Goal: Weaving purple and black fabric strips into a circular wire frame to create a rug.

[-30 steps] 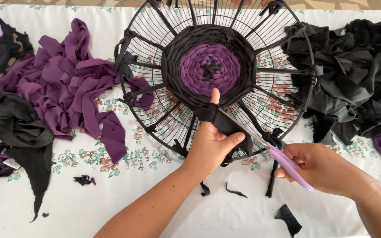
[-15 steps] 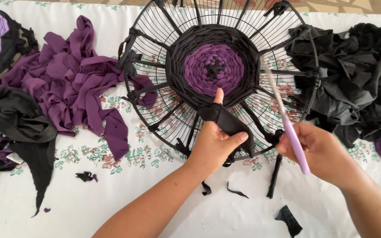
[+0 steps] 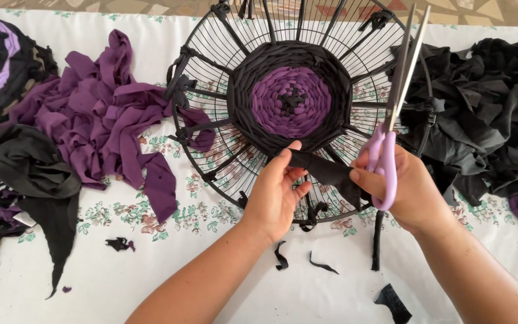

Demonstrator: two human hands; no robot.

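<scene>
A round black wire frame lies on the white cloth, with a woven disc in its middle, purple at the core and black around it. A black fabric strip runs out from the disc's near edge. My left hand pinches that strip close to the weave. My right hand grips lilac-handled scissors, blades pointing up and away, and its fingers also touch the strip's other end.
A heap of purple fabric strips lies left of the frame, with black cloth below it. A large pile of black fabric sits at the right. Small black offcuts dot the floral tablecloth near me.
My right hand has risen from the table with the scissors, swung the blades upright, and come in to meet the strip. My left hand kept its hold on the strip.
</scene>
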